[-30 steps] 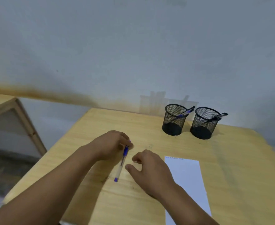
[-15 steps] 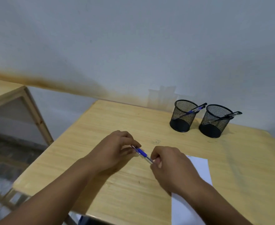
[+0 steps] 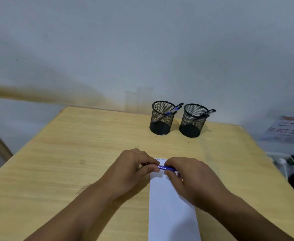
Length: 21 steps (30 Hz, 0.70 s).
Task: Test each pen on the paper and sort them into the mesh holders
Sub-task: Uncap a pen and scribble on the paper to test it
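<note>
Left hand [image 3: 134, 168] and right hand [image 3: 187, 176] both grip a blue pen [image 3: 165, 168], held level above the paper's [image 3: 170, 214] far end.

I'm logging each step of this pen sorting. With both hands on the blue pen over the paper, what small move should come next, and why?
Probably pull the cap off. The left hand and right hand grip opposite ends of the blue pen, held level just above the top of the paper. No tip is visible, so it seems it must be bared before scribbling.
</note>
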### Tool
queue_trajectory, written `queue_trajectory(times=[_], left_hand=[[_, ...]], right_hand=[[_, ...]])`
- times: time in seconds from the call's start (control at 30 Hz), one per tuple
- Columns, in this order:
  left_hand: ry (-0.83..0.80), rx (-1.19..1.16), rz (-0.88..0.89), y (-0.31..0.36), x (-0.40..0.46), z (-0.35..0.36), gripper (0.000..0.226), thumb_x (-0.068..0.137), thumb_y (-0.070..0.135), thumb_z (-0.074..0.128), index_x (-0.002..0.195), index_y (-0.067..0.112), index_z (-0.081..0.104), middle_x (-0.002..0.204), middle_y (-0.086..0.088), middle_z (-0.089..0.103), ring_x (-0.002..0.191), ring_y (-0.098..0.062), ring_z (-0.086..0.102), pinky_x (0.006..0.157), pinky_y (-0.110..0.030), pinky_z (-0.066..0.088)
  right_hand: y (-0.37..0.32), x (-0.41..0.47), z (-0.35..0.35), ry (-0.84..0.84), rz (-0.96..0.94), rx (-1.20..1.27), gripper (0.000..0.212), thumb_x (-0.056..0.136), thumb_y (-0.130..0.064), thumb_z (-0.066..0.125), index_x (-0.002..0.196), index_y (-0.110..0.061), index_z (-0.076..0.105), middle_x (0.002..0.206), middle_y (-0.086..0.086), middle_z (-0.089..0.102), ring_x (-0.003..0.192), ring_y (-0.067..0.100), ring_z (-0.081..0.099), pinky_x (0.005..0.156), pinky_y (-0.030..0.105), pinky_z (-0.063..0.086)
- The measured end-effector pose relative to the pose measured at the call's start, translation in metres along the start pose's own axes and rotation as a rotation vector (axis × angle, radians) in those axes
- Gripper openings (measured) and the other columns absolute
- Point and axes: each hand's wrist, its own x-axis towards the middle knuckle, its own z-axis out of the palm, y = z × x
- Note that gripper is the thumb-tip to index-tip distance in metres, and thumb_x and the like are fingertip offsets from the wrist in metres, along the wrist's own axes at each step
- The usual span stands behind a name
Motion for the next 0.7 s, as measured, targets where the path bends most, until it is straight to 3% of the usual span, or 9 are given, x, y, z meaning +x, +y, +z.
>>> queue_trajectory(times=[0.17,0.27,0.33,0.43,0.7], left_hand=[[-0.003,0.019,0.060,0.008,0.004,0.008,0.011,0.089,0.027,0.070,0.096,0.031,0.077,0.086,0.017,0.073,0.083,-0.002,0.059,0.074,-0.013,0.041],[-0.009,0.049,0.103,0.009,0.007,0.011,0.013,0.089,0.033,0.065,0.097,0.033,0.076,0.084,0.015,0.072,0.081,-0.001,0.058,0.074,-0.011,0.039],[-0.016,0.042,0.110,0.009,0.009,0.013,0.014,0.090,0.034,0.063,0.098,0.034,0.075,0.084,0.014,0.072,0.082,-0.002,0.057,0.074,-0.010,0.039],[-0.024,0.067,0.128,0.009,0.010,0.014,0.018,0.092,0.040,0.058,0.101,0.035,0.073,0.085,0.017,0.070,0.082,0.000,0.056,0.075,-0.010,0.038],[-0.030,0.089,0.127,0.008,0.008,0.018,0.015,0.094,0.038,0.058,0.101,0.037,0.072,0.082,0.017,0.070,0.080,-0.006,0.057,0.073,-0.024,0.043]], right_hand=[[0.013,-0.008,0.007,0.082,-0.009,-0.023,0.028,0.097,-0.049,0.040,0.114,-0.038,0.058,0.100,-0.017,0.069,0.086,0.011,0.060,0.069,0.028,0.054],[0.014,-0.010,0.005,0.105,-0.007,0.020,0.031,0.097,-0.049,0.040,0.119,-0.038,0.060,0.102,-0.016,0.070,0.088,0.012,0.061,0.063,0.021,0.047],[0.014,-0.011,0.005,0.111,0.003,0.043,0.034,0.097,-0.050,0.039,0.121,-0.037,0.059,0.105,-0.015,0.071,0.091,0.013,0.063,0.069,0.024,0.051],[0.017,-0.012,0.011,0.129,0.017,0.023,0.035,0.095,-0.053,0.034,0.117,-0.039,0.057,0.098,-0.015,0.070,0.086,0.013,0.063,0.070,0.031,0.053],[0.017,-0.014,0.019,0.147,0.043,-0.001,0.030,0.096,-0.053,0.029,0.099,-0.036,0.053,0.082,-0.010,0.065,0.074,0.015,0.060,0.058,0.030,0.040]])
